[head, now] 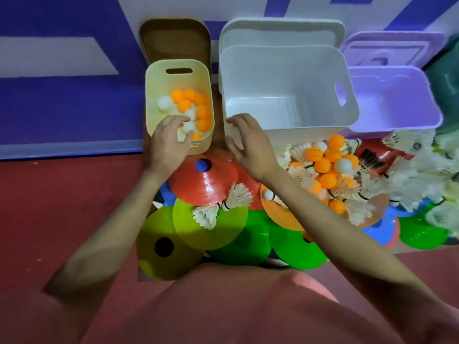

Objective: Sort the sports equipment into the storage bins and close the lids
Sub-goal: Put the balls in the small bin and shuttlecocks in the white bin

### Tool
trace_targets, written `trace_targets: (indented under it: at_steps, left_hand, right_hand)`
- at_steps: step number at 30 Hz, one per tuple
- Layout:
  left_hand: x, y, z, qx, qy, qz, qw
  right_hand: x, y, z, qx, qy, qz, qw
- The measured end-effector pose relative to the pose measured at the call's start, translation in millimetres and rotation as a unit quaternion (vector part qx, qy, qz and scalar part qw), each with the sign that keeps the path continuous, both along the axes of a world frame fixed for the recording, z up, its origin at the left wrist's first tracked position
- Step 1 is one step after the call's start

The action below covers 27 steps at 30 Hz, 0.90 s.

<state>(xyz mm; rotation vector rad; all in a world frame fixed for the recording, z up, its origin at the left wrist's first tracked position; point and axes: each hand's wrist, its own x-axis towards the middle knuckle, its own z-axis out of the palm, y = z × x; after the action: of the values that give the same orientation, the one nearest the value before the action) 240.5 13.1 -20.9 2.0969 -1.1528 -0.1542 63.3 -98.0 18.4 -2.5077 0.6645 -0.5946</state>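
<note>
So the white bin (285,95) in the middle is the thing to go by here. It's open, nothing in it that I can see, and its white lid (280,31) stands propped behind it against the wall.

Just left of the white bin is a smaller yellow bin (159,95) with a bunch of orange and white ping pong balls (191,105) already in it, its brown lid (173,38) leaning behind. Right of the white bin sits a purple bin (397,100), also open, with a purple lid (390,48) at its back.

The left hand (169,140) is over the near edge of the yellow bin, fingers curled down toward the balls. Can't tell if it's actually got one pinched. The right hand (248,142) hovers at the near left corner of the white bin, fingers spread and loose, holding nothing.

In front of the white bin it's a mess on the red floor (62,207): a pile of loose balls (327,165) mixed with white shuttlecocks (407,184), and flat marker cones, a red cone (206,182) nearest the hands, yellow-green cones (173,244) and green cones (293,244) closer to the person.
</note>
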Motion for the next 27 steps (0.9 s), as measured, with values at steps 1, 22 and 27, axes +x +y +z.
trace_targets:
  at_steps: [1, 22, 27]
  left_hand:
    - [-9.9, -2.0, 3.6, -0.017, 0.001, -0.010, 1.000]
    - [-204.2, -119.3, 3.9, 0.060, 0.037, -0.250, 0.966]
    - [-232.2, -157.9, -8.1, 0.112, 0.005, -0.246, 0.963]
  right_hand:
    - [-13.5, -1.4, -0.5, -0.002, -0.005, -0.014, 1.000]
    - [-238.8, -94.1, -39.6, 0.068, 0.085, -0.242, 0.964]
    - [-241.7, -104.7, -46.8, 0.072, 0.105, -0.222, 0.967]
